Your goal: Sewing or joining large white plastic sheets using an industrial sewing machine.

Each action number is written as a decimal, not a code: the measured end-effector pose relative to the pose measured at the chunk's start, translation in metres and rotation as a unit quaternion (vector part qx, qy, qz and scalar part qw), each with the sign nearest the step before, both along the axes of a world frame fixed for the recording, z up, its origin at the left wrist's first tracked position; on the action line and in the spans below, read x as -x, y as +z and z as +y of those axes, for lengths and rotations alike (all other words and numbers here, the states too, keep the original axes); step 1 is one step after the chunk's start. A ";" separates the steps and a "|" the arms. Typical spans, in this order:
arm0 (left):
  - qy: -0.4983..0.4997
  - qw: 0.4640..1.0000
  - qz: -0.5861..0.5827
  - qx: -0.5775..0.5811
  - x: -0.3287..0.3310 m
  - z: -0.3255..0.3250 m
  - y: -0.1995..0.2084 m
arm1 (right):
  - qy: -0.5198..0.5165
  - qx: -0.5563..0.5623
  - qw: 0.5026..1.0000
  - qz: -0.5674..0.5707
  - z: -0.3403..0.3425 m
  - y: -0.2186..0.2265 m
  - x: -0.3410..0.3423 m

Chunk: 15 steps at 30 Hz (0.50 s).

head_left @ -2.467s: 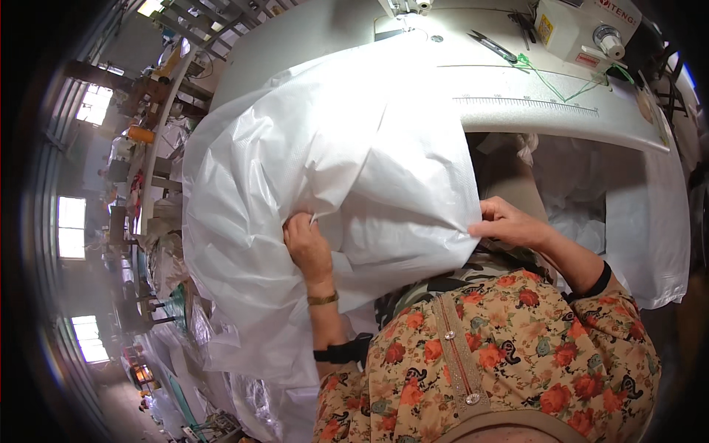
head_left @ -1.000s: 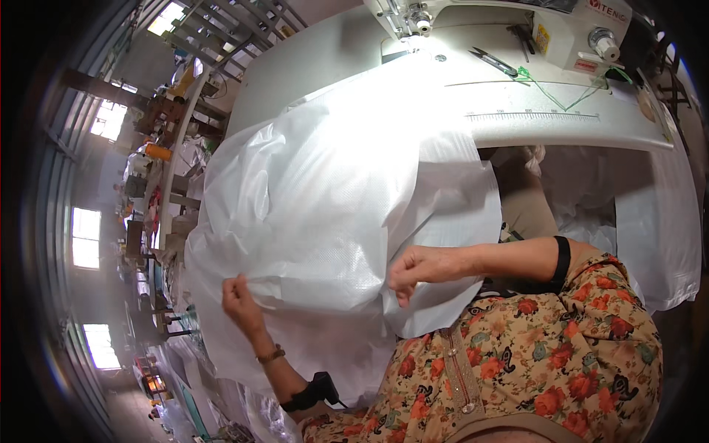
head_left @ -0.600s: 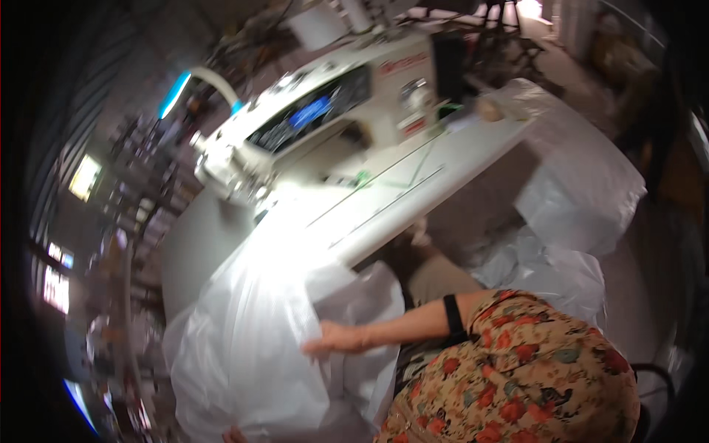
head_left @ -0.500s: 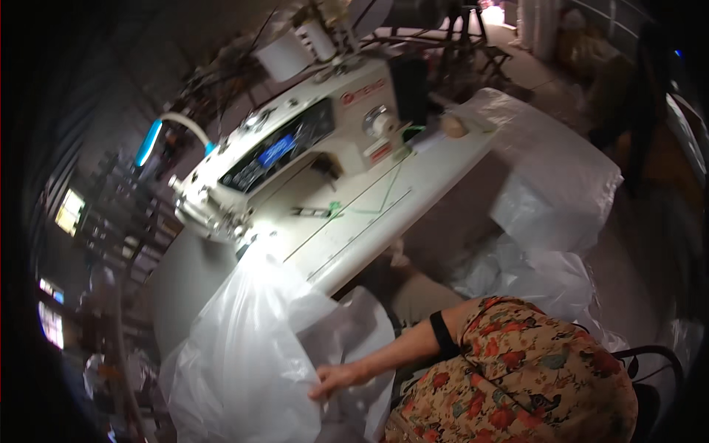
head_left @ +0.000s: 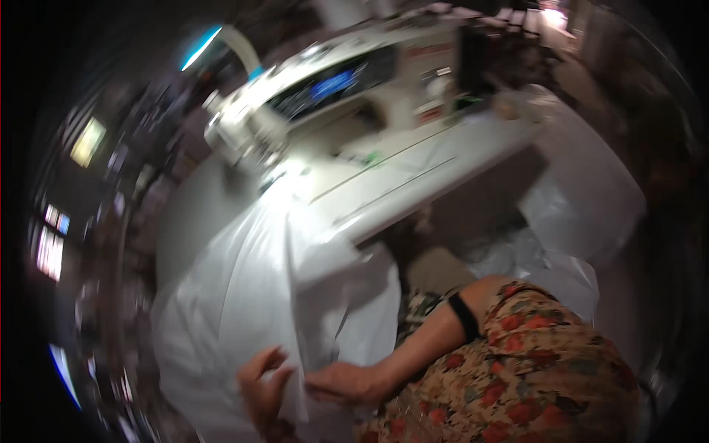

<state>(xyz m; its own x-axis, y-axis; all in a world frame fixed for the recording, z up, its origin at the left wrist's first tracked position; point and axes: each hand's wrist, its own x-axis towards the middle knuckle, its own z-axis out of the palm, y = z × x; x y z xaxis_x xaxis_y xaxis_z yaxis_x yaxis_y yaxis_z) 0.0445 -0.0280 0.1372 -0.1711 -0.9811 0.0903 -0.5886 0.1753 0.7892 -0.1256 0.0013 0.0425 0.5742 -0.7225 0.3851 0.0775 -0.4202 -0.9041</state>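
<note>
A large white plastic sheet (head_left: 244, 295) runs from under the needle end of a white sewing machine (head_left: 347, 81) down over the table's front toward me. My right hand (head_left: 343, 384) is closed on the sheet's edge at the lower middle. Just left of it, my left hand (head_left: 264, 387) is raised in front of the sheet, thumb and fingers apart in a curve, with nothing seen between them. The machine's lamp lights the sheet brightly at the needle; the stitching spot itself is washed out by glare.
The sewing table (head_left: 450, 166) stretches to the right, with a small green-and-dark tool (head_left: 362, 157) on it. More white plastic (head_left: 583, 192) hangs over its right end. A lamp on a bent arm (head_left: 240, 48) stands behind the machine. The background is blurred.
My left hand has come into view beside the right one. The right hand still grips the sheet. The view has shifted, so the machine now appears higher and farther right.
</note>
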 end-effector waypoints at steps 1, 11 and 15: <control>-0.051 0.995 -0.081 0.002 0.026 -0.011 0.007 | 0.002 0.063 0.998 0.025 -0.010 -0.005 0.001; 0.129 0.964 0.231 0.007 -0.004 -0.037 0.019 | -0.203 -0.236 0.950 0.008 -0.175 0.053 0.077; 0.110 0.964 0.230 0.081 0.000 -0.082 0.054 | -0.223 -0.382 0.888 -0.124 -0.262 0.062 0.092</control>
<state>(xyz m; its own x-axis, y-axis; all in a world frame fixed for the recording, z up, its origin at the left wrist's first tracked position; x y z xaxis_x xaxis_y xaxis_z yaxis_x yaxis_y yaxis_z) 0.0450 -0.1104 0.1908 0.1344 -0.9558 0.2616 -0.2198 0.2287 0.9484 -0.2177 -0.2608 0.1048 0.1321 -0.9615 -0.2408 0.2940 0.2700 -0.9169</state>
